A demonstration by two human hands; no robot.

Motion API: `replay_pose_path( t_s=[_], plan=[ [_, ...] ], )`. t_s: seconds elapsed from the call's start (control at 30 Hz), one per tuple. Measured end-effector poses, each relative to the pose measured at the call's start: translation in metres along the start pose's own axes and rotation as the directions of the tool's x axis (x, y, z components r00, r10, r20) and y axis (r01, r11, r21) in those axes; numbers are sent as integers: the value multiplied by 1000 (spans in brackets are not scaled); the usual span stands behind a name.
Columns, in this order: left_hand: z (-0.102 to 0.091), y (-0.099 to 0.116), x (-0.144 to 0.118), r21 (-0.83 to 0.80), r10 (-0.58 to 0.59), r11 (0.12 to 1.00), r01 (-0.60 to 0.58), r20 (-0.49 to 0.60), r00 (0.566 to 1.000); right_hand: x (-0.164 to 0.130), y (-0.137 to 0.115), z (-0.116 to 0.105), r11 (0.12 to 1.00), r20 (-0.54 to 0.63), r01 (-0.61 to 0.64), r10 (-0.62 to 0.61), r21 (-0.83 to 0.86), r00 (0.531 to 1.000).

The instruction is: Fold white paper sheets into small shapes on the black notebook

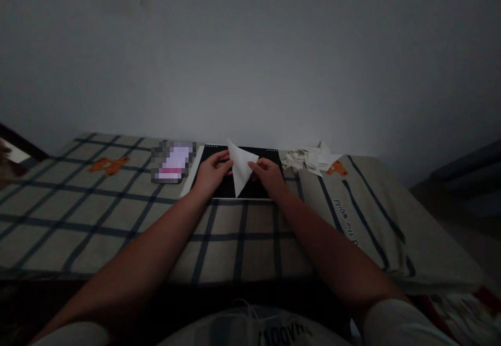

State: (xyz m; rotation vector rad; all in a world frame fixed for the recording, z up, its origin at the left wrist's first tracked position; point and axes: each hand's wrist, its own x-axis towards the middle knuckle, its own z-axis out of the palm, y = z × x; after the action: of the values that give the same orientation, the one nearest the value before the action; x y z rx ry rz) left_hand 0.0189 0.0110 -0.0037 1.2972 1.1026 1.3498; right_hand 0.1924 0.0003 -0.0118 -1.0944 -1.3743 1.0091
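White paper sheet folded into a triangle (241, 169) is sitting tilted over the black rectangular board (235, 179), long point aimed toward the person, top corner lifting off the board. Both hands are pinching it: left hand (213, 171) is gripping the left edge with fingers closed on the paper, right hand (268, 174) is clamped on the right corner.

Risks as I'm reading it:
- Paper is only partly pressed flat, so the crease is likely drifting if either hand shifts; edges are then misaligning.
- Lighting is dim, so judging edge alignment is getting harder.
- Board is resting on a soft checked cloth with blue lines (117, 205) over what looks like a bed, not a hard bench, so pressing down is probably flexing the board and skewing the fold.
- Thin white sheet (194, 176) is poking out from under the board's left side; dragging the board may be crumpling it.

Pile of white folded paper pieces (311, 159) is lying well right of the right hand, near an orange bear print (337, 168). Blurred pale device (173, 162) is lying just left of the board; an elbow sweep could be nudging it.
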Motion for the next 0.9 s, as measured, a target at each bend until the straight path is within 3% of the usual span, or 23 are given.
replay_pose_path(
  t_s=[0.17, 0.3, 0.43, 0.53, 0.6, 0.8, 0.9],
  plan=[
    [7, -1, -4, -82, 12, 997, -2, 123, 992, -5, -8, 0, 999, 34, 26, -25, -26, 999],
    [11, -5, -5, -190, 48, 982, 4, 271, 961, -9, -11, -4, 994, 108, 67, -57, -92, 992],
    [13, -6, -9, -224, 27, 973, 50, 327, 945, -11, -10, -6, 987, 94, 26, -11, -160, 996],
    [15, -4, -12, -195, -28, 975, 102, 350, 936, -11, -9, -4, 993, 128, 4, 10, -114, 992],
    [16, -1, -14, -189, -1, 979, 77, 375, 927, -11, -8, -4, 997, 149, 19, -8, -77, 989],
    [12, 9, -13, -127, 48, 992, -13, 276, 960, -5, -5, -6, 998, 176, 49, -56, 42, 983],
    [7, 11, -10, -152, 24, 988, 10, 219, 975, -1, -3, -7, 999, 112, 27, -32, 46, 993]
  ],
)
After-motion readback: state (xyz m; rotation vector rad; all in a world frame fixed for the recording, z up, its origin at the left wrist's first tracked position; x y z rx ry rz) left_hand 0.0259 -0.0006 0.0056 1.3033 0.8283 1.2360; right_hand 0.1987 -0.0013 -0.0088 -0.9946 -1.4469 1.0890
